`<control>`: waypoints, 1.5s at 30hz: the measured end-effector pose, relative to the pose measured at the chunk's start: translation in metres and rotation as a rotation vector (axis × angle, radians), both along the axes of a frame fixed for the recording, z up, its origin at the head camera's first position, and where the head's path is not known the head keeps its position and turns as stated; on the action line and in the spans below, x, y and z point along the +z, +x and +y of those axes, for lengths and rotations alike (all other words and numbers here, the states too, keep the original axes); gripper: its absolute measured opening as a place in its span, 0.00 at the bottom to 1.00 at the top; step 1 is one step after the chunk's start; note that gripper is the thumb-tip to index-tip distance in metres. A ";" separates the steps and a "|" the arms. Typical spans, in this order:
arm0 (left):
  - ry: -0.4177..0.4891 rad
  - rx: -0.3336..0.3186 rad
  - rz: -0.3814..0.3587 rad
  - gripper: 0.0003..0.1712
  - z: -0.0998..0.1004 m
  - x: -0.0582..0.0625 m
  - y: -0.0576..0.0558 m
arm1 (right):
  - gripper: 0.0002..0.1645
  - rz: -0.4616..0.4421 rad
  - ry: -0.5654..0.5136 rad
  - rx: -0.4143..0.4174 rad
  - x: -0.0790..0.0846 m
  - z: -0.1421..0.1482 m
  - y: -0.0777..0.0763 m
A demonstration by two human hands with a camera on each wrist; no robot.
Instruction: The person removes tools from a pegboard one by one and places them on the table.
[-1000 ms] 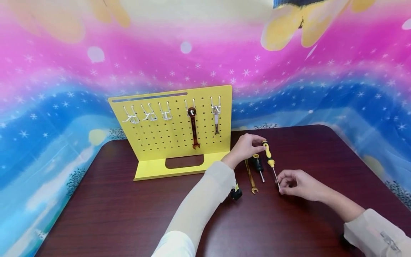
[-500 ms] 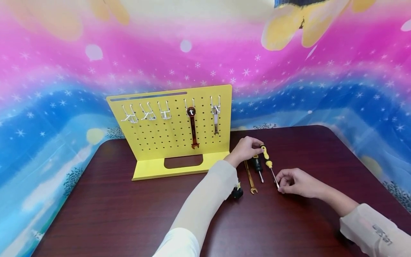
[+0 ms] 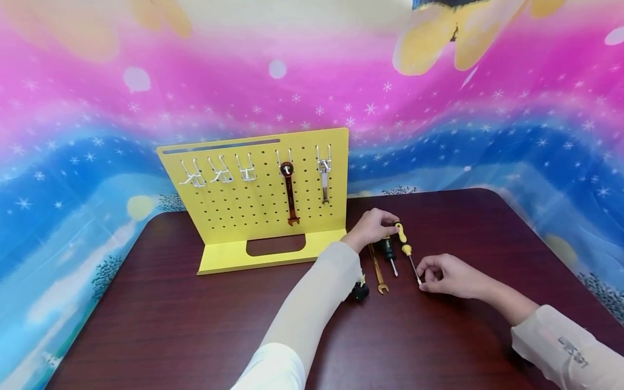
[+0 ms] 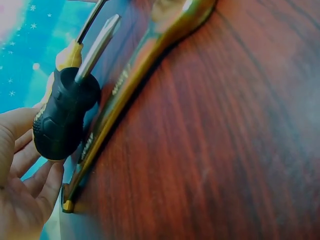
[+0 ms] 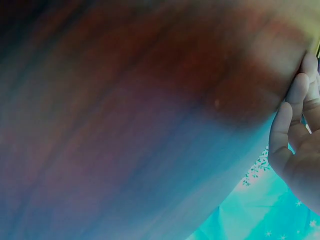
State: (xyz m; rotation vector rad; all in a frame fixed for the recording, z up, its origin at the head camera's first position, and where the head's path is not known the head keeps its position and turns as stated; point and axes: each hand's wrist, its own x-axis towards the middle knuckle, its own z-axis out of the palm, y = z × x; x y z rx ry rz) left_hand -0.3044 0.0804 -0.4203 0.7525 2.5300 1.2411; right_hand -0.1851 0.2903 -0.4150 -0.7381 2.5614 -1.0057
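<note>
In the head view, a long screwdriver (image 3: pixel 407 249) with a yellow and black handle slants between both hands. My left hand (image 3: pixel 371 227) pinches its handle end. At the blade end, the thumb and fingers of my right hand (image 3: pixel 450 276) pinch the tip. Just left of it lies a stubby black-handled screwdriver (image 3: pixel 388 250), then a gold-coloured wrench (image 3: pixel 377 271). Close up in the left wrist view, the stubby screwdriver (image 4: pixel 62 112) and wrench (image 4: pixel 120 95) appear beside my left fingers. The right wrist view shows curled fingers of the right hand (image 5: pixel 300 135); the screwdriver is hidden there.
A yellow pegboard (image 3: pixel 263 200) stands on the dark wooden table (image 3: pixel 195 336), with several white hooks. A dark combination wrench (image 3: pixel 290 195) and a smaller wrench (image 3: pixel 325 181) hang from it. A black and yellow object (image 3: pixel 359 290) is partly hidden by the left sleeve.
The handle end of the long screwdriver has come down slightly with my left hand. My right hand keeps its pinch at the tip. The head view has shifted a little.
</note>
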 end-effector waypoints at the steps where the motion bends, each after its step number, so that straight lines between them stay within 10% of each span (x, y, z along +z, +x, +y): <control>1: 0.002 0.004 -0.004 0.20 0.000 0.000 0.000 | 0.10 0.006 0.004 0.000 0.001 0.000 0.000; 28: -0.011 -0.022 -0.022 0.22 -0.003 -0.002 0.000 | 0.09 0.038 0.083 -0.045 -0.001 -0.004 -0.001; 45: 0.068 -0.073 0.103 0.20 -0.029 0.022 0.006 | 0.10 0.064 0.042 -0.062 0.014 -0.002 -0.006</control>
